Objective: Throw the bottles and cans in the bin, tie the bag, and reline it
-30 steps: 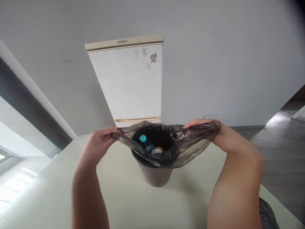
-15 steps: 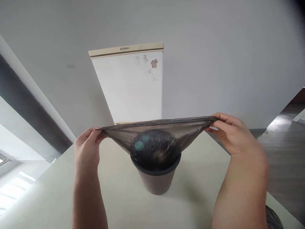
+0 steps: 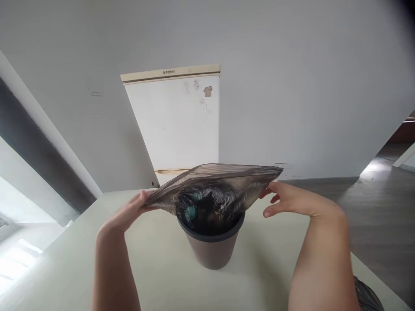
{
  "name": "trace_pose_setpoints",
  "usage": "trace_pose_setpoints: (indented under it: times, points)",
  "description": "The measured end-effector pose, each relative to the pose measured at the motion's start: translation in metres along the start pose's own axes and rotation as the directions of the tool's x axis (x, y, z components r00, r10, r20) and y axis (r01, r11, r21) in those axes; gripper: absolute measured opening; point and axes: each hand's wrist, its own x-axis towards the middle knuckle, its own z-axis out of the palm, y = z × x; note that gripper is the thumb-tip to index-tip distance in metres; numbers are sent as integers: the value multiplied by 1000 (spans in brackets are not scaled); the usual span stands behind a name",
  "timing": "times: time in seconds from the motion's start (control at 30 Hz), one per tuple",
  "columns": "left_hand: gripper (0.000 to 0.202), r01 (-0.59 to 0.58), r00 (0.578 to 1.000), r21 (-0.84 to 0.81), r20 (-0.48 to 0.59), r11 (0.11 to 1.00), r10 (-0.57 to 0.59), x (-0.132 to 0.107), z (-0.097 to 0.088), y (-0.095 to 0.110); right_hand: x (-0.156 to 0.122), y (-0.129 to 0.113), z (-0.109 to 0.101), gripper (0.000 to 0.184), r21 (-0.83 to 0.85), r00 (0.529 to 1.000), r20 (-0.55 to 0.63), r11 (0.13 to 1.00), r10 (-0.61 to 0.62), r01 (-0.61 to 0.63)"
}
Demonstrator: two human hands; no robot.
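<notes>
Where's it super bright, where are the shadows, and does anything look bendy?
Head view: a glaring bright patch at lower left; head view: shiny glints on the crinkled bag; head view: a soft shadow on the table, right of the bin; head view: the fridge looks slanted, narrowing downward.

Left hand [image 3: 129, 210] bare, fingertips hidden at the grip. Left wrist [image 3: 108, 229] just behind the grip, bare, smooth outline. Left forearm [image 3: 115, 272] bare, long and tapered, widening away from the grip, cut by bottom frame edge. Right hand [image 3: 287, 199] bare, rounded thumb [image 3: 269, 211] at grip end. Right forearm [image 3: 324, 259] bare farther back, broader-looking than left; nail details too small to tell.
</notes>
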Motion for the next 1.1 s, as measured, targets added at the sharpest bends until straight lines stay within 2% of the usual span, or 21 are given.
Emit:
trace_pose_setpoints:
  times: [0.07,0.1,0.17,0.23,0.3,0.33,0.4,0.5,0.53,0.57,0.6,0.67,0.77,0.87,0.97,1.03,1.1]
  points:
    - [84,-99,969,108,239,989,71,8,-4,-17,13,-7,9,79,24,998,42,998,-52,51]
    - [90,-146,945,140,314,979,96,13,-4,-24,19,-14,14,81,55,992,40,992,-117,115]
    - [97,-211,928,163,343,964,145,23,2,-33,30,-28,25,80,133,961,-28,951,-276,278]
    - [93,-265,939,129,260,955,225,30,14,-35,38,-40,33,78,233,907,-143,877,-396,420]
    - [81,-347,933,78,134,935,336,35,30,-29,43,-48,39,73,328,852,-239,787,-466,522]
    - [74,-403,914,42,63,914,400,37,38,-24,45,-52,42,68,364,825,-274,741,-494,565]
    - [56,-524,851,-64,-72,849,520,40,54,-12,47,-60,48,51,420,754,-348,626,-557,657]
    - [17,-640,768,-288,-229,712,598,43,79,3,48,-74,60,24,554,645,-494,362,-583,750]
    - [18,-649,760,-360,-265,671,593,44,86,6,49,-78,64,23,604,632,-534,270,-562,750]
    - [29,-641,766,-427,-293,638,573,45,93,9,50,-82,68,27,649,635,-558,196,-535,735]
    - [37,-623,779,-490,-317,610,540,45,99,12,51,-85,72,32,691,651,-562,143,-511,709]
    - [42,-573,816,-601,-360,557,452,44,108,17,53,-88,76,33,763,696,-527,91,-488,640]
    - [33,-503,862,-678,-355,536,361,40,114,27,54,-87,75,26,814,740,-486,65,-465,577]
    - [27,-475,879,-626,-300,619,372,34,117,39,51,-90,70,21,841,777,-450,84,-440,534]
    - [15,-464,885,-505,-229,728,405,26,123,51,41,-101,70,11,860,801,-333,189,-498,474]
    - [26,-453,891,-399,-165,797,423,19,128,57,33,-111,72,28,838,791,-273,268,-548,475]
    - [34,-422,906,-213,-124,881,404,13,132,61,25,-119,76,34,772,796,-255,381,-549,509]
